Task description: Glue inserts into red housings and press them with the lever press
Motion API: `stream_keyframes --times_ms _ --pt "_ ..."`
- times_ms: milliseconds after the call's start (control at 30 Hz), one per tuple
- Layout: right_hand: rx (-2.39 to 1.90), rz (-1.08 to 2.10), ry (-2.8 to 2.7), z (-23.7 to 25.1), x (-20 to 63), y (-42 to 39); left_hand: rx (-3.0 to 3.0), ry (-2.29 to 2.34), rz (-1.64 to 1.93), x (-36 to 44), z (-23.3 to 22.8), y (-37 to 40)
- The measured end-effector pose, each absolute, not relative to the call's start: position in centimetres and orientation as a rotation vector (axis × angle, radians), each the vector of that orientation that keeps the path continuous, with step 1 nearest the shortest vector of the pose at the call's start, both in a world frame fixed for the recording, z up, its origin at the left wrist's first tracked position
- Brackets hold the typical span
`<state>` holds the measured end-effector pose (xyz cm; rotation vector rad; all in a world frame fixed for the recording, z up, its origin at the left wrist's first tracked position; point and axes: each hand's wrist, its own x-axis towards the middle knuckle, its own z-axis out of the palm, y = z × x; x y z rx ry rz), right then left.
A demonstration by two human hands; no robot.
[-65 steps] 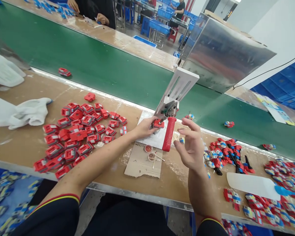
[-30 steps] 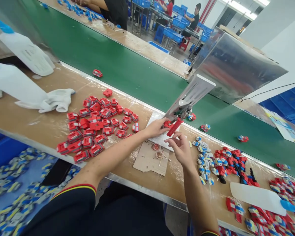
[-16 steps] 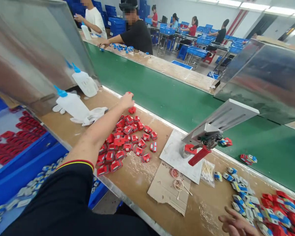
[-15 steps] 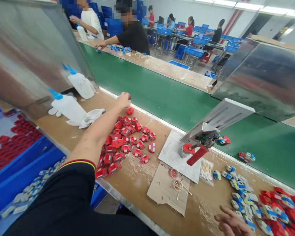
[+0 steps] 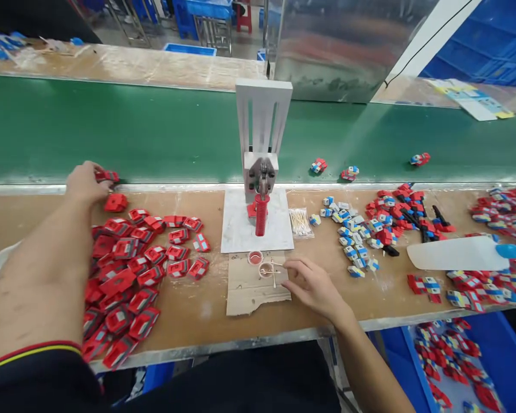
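Observation:
At the edge of the green belt, my left hand point(image 5: 86, 182) has its fingers closed on a red plastic part point(image 5: 108, 176). Just below it lies another red piece point(image 5: 116, 202), beside a heap of red toy-like parts point(image 5: 118, 281) with grey and white inserts. My right hand point(image 5: 312, 287) hovers at the right side of a torn cardboard sheet point(image 5: 245, 301), thumb and fingers apart. Its index fingertip is close to the end of a cotton swab point(image 5: 277, 264); whether they touch I cannot tell. The swabs rest across a small round cup point(image 5: 265, 269), and a cup of red liquid point(image 5: 255, 258) is beside it.
A toggle clamp with a red handle point(image 5: 261, 215) stands on a white plate point(image 5: 234, 235). To its right are bagged swabs point(image 5: 301, 222), blue-and-white parts point(image 5: 352, 235), red assemblies point(image 5: 395, 212) and a white bottle point(image 5: 458, 253). The green belt point(image 5: 167, 132) carries a few assemblies.
My view has swung right and down. My right hand has come to the swabs on the cardboard. My left hand stays by the belt edge with the red part.

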<state>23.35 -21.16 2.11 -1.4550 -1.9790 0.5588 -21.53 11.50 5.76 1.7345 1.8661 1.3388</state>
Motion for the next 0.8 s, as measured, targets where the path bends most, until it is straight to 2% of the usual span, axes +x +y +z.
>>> stream_keyframes --times_ms 133,233,333,433,533,633,800 --pt "-1.362 0.416 -2.044 1.0 22.4 -19.8 1.523 2.175 1.376 -21.3 7.1 14.0" --pt "-1.287 0.313 -2.100 0.7 21.4 -19.0 1.495 2.107 1.460 -20.7 7.6 12.1" --pt "-1.208 0.283 -2.177 0.9 20.4 -18.3 1.647 1.729 1.483 -18.5 6.7 4.4" --pt "-1.151 0.327 -2.234 1.3 20.3 -17.7 1.912 1.219 1.671 -14.2 5.0 -6.8" --pt "-1.162 0.418 -2.116 2.2 21.0 -17.8 1.771 1.049 1.610 -8.7 3.2 -15.7" --pt "-1.179 0.490 -1.791 3.5 21.3 -18.7 1.515 1.020 1.477 -4.1 1.6 -19.9" --pt "-0.997 0.638 -1.446 4.7 19.4 -21.5 1.317 0.948 1.386 -1.1 0.1 -21.0"
